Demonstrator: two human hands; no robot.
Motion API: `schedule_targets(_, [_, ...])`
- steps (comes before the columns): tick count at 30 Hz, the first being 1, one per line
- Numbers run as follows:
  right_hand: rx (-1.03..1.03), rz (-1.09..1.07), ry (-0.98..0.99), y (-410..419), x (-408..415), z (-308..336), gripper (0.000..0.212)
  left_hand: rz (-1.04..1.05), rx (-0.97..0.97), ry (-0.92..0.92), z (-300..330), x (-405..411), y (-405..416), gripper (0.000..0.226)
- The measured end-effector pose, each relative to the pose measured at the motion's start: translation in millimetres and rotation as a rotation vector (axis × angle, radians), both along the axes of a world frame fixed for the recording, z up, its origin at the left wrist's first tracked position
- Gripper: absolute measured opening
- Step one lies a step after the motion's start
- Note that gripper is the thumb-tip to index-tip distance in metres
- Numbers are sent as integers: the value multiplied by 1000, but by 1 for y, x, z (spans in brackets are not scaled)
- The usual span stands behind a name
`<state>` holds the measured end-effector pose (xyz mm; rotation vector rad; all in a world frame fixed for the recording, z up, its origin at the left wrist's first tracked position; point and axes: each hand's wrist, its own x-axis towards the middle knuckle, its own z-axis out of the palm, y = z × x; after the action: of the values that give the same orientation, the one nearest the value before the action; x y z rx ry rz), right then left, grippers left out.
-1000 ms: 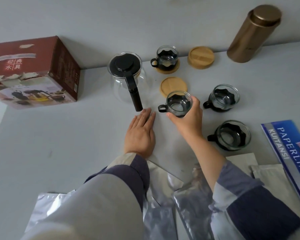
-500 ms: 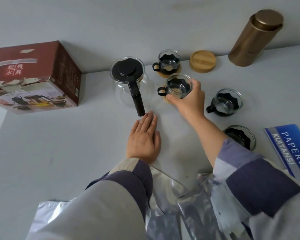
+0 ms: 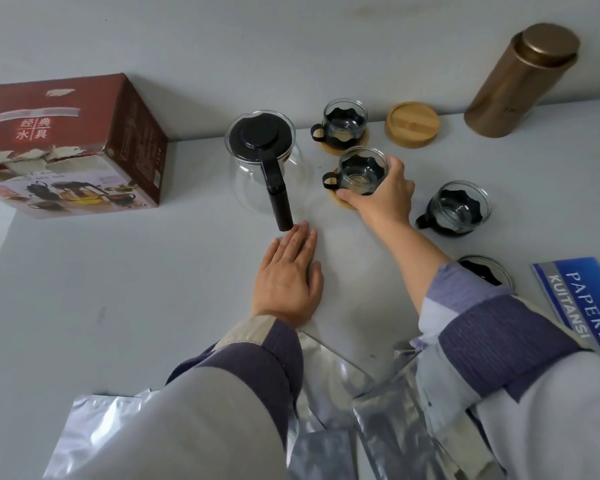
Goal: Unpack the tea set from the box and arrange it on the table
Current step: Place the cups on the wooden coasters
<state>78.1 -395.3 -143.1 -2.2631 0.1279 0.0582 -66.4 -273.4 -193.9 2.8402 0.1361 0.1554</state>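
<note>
My right hand [image 3: 381, 197] grips a glass cup with a black holder [image 3: 360, 172], resting on a wooden coaster [image 3: 340, 201]. Behind it a second cup [image 3: 343, 123] sits on its own coaster, and a bare wooden coaster [image 3: 412, 124] lies to its right. A third cup [image 3: 457, 209] stands directly on the table to the right. A fourth cup [image 3: 482, 270] is partly hidden by my right sleeve. The glass teapot with black lid and handle [image 3: 264, 157] stands left of the cups. My left hand [image 3: 290, 277] lies flat on the table, fingertips near the teapot handle. The red box [image 3: 66, 147] sits far left.
A tall bronze canister [image 3: 522, 81] stands at the back right against the wall. A blue receipt book [image 3: 582, 299] lies at the right edge. Several silver foil bags [image 3: 329, 393] lie at the near edge under my arms. The table [image 3: 118, 271] is pale grey.
My right hand carried the cup away from me and set it on the wooden coaster beside the teapot. My left hand stayed flat on the table.
</note>
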Motion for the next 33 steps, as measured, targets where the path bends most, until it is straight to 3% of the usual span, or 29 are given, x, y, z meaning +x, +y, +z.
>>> schedule_targets(4, [13,68,70,-7,-3,12,108,-9,21,22,3,0,0,60])
schedule_targets(14, [135,172,98,-64,5,64,73,149,43,318,35,14,-41,57])
schedule_targets(24, [27,198,101,-115,88,43,40,316,-43,155,12,40,-107,60])
schedule_targets(27, [110,107,158,-117,119,20,14,358,-27,75,5,41,-108,62])
schedule_targets(31, [287,-47,218,-111,150,1,23,372,-15,50,5,42,-109,65])
schedule_targets(33, [331,-81,207,-104,160,1,9,379,-12,50,4,43,-109,66])
